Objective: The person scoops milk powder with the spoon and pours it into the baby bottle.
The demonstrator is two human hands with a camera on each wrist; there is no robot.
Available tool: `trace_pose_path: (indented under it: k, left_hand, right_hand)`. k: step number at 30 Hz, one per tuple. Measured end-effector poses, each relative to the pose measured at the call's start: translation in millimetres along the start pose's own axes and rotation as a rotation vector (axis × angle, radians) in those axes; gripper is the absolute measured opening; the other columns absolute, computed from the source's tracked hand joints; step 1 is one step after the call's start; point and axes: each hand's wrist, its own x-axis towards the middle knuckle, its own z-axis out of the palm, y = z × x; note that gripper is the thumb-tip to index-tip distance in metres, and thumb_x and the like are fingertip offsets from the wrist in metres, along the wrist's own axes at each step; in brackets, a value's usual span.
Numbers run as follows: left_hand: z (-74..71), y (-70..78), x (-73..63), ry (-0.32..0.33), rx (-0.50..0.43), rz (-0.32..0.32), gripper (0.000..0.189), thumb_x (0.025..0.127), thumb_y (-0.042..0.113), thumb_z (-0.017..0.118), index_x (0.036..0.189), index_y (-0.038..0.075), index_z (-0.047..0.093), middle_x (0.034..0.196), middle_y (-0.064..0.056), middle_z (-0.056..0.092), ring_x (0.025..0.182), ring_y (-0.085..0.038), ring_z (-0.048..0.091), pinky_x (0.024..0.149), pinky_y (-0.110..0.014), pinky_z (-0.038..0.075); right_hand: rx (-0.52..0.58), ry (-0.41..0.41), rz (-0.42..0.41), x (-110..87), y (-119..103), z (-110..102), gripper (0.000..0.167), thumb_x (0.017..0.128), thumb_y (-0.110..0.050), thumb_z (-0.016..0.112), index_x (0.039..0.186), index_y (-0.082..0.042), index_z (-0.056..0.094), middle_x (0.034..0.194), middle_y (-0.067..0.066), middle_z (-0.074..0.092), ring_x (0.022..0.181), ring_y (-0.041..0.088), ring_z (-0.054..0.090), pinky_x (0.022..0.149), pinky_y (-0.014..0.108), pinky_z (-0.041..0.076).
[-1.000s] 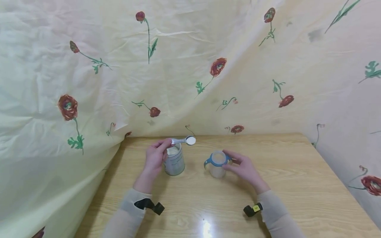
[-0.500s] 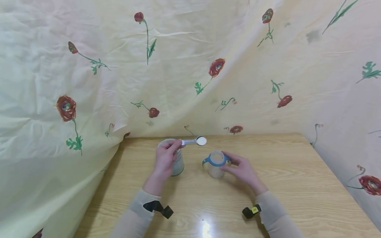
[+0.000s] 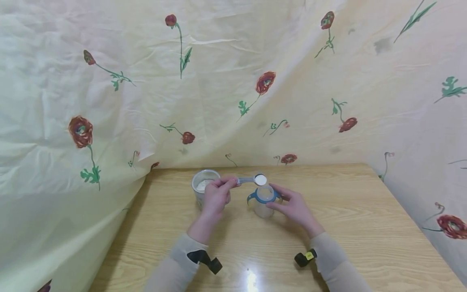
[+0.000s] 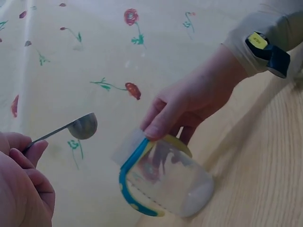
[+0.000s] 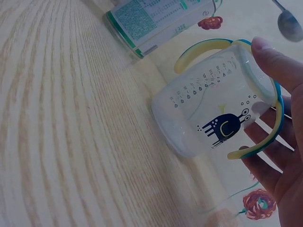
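Observation:
My left hand pinches the handle of a measuring scoop filled with white powder. The scoop is level, just above and behind the mouth of a clear baby bottle. Around the bottle's neck runs a blue and yellow ring with two curved handles. Fingers and thumb of my right hand grip the ring on the right side, and the bottle stands upright on the table. Volume marks and a dark cartoon creature show in the right wrist view. The bottle's base looks whitish; its contents are unclear.
An uncovered can of white powder stands on the wooden table, partly behind my left hand. A flowered cloth hangs along the back and sides. Each wrist wears a small black camera.
My left hand has carried the filled scoop to the right, from over the can to beside the bottle's mouth. The right hand has kept its hold on the bottle.

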Motion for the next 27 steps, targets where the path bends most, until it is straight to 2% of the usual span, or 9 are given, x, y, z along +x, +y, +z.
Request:
trace_pose_path:
  k: [4,7,12,14,18,20,22,25,27]
  left_hand:
    - [2.9,-6.7,-3.0,-0.011,0.048,-0.009,0.016,0.098,0.015,0.080,0.107,0.002,0.078,0.093,-0.002,0.081,0.046,-0.001,0.032,0.045,-0.018,0.023]
    - [4.7,-12.0,-4.1,-0.015,0.048,-0.019,0.012,0.098,0.015,0.080,0.105,0.006,0.079,0.094,-0.003,0.081,0.046,-0.001,0.032,0.045,-0.017,0.023]
    - [7.6,-19.8,-2.9,0.022,0.077,-0.011,0.010,0.096,0.013,0.081,0.104,0.006,0.080,0.099,-0.010,0.081,0.050,-0.001,0.038,0.046,-0.016,0.025]
    - [7.9,-22.2,-2.6,0.039,0.116,0.000,0.013,0.096,0.013,0.082,0.105,0.005,0.079,0.103,-0.013,0.081,0.058,-0.003,0.050,0.050,-0.017,0.029]
    - [7.3,-26.2,-1.8,0.050,0.190,0.028,0.020,0.096,0.017,0.082,0.108,0.002,0.078,0.105,-0.013,0.080,0.091,-0.012,0.071,0.067,-0.023,0.037]
    - [7.1,-26.9,-1.9,0.044,0.222,0.057,0.020,0.096,0.018,0.082,0.108,0.002,0.078,0.104,-0.014,0.080,0.100,-0.019,0.075,0.076,-0.026,0.043]
    - [7.2,-27.3,-2.1,0.037,0.272,0.098,0.018,0.096,0.018,0.082,0.106,0.003,0.079,0.100,-0.011,0.081,0.099,-0.021,0.076,0.081,-0.027,0.049]
    - [7.5,-28.9,-2.4,0.016,0.347,0.178,0.014,0.096,0.017,0.082,0.102,0.003,0.080,0.095,-0.009,0.081,0.093,-0.023,0.078,0.078,-0.026,0.055]
    - [7.6,-30.2,-2.6,-0.001,0.392,0.232,0.013,0.096,0.017,0.083,0.099,0.004,0.081,0.092,-0.005,0.081,0.086,-0.021,0.077,0.070,-0.024,0.055]
  right_hand:
    - [-0.002,-0.005,0.004,0.4,2,0,0.071,0.091,-0.033,0.088,0.153,-0.014,0.059,0.151,0.010,0.062,0.137,0.037,0.060,0.112,0.061,0.047]
    - [0.001,-0.006,0.019,0.1,2,0,0.072,0.091,-0.035,0.088,0.154,-0.014,0.059,0.150,0.010,0.063,0.136,0.037,0.060,0.111,0.062,0.047]
    - [0.011,-0.011,0.039,-0.5,1,0,0.071,0.092,-0.038,0.087,0.154,-0.018,0.059,0.149,0.008,0.064,0.137,0.036,0.060,0.112,0.062,0.046]
    - [0.019,-0.012,0.039,-0.7,2,1,0.071,0.091,-0.039,0.087,0.154,-0.019,0.059,0.149,0.007,0.064,0.137,0.035,0.059,0.112,0.062,0.046]
    - [0.024,-0.012,0.033,-0.9,3,1,0.070,0.091,-0.038,0.087,0.154,-0.022,0.060,0.150,0.006,0.063,0.138,0.035,0.059,0.112,0.062,0.046]
    - [0.024,-0.012,0.031,-1.1,3,1,0.069,0.092,-0.038,0.087,0.154,-0.023,0.060,0.151,0.006,0.063,0.138,0.035,0.058,0.112,0.062,0.046]
    - [0.020,-0.009,0.026,-1.2,2,1,0.069,0.092,-0.037,0.087,0.153,-0.022,0.060,0.151,0.006,0.063,0.138,0.035,0.058,0.112,0.062,0.046]
    - [0.014,-0.001,0.016,-0.9,3,2,0.069,0.092,-0.037,0.087,0.153,-0.020,0.060,0.150,0.006,0.063,0.138,0.035,0.059,0.111,0.061,0.047]
    - [0.009,0.005,0.011,-0.8,3,2,0.069,0.092,-0.036,0.087,0.153,-0.018,0.061,0.149,0.007,0.064,0.137,0.035,0.059,0.111,0.061,0.048]
